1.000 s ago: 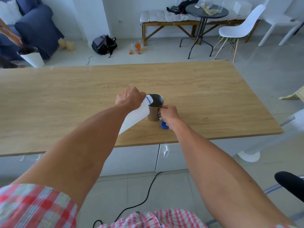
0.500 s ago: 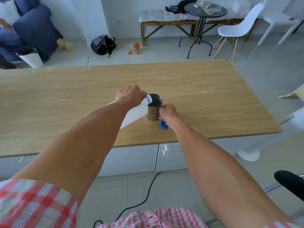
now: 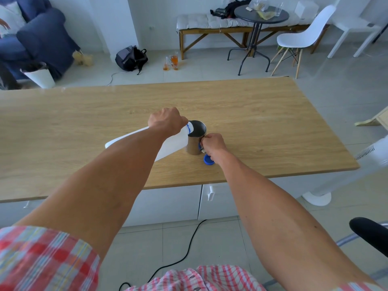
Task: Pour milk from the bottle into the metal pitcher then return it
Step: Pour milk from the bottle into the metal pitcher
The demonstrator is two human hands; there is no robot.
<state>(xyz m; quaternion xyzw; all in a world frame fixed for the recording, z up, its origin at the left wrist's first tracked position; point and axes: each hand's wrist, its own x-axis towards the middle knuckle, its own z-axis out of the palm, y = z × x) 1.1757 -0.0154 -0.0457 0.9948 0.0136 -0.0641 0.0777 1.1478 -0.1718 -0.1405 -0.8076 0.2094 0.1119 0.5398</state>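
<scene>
A white milk bottle (image 3: 172,144) with a blue neck ring lies tipped almost flat, its mouth over the rim of the metal pitcher (image 3: 194,141). My left hand (image 3: 165,120) grips the bottle near its neck. The pitcher stands upright on the wooden table (image 3: 262,133), and my right hand (image 3: 214,144) holds its handle. The blue bottle cap (image 3: 208,160) lies on the table just in front of the pitcher, partly under my right wrist. My left forearm hides much of the bottle's body.
The table's front edge runs close below the cap. White cabinet drawers (image 3: 168,204) sit under the table. A white fan base (image 3: 317,198) stands at the right, a black chair part (image 3: 369,232) at the lower right. A cable (image 3: 184,255) crosses the floor.
The bottle's base has risen, so it tilts further toward the pitcher. My right hand has stayed on the handle.
</scene>
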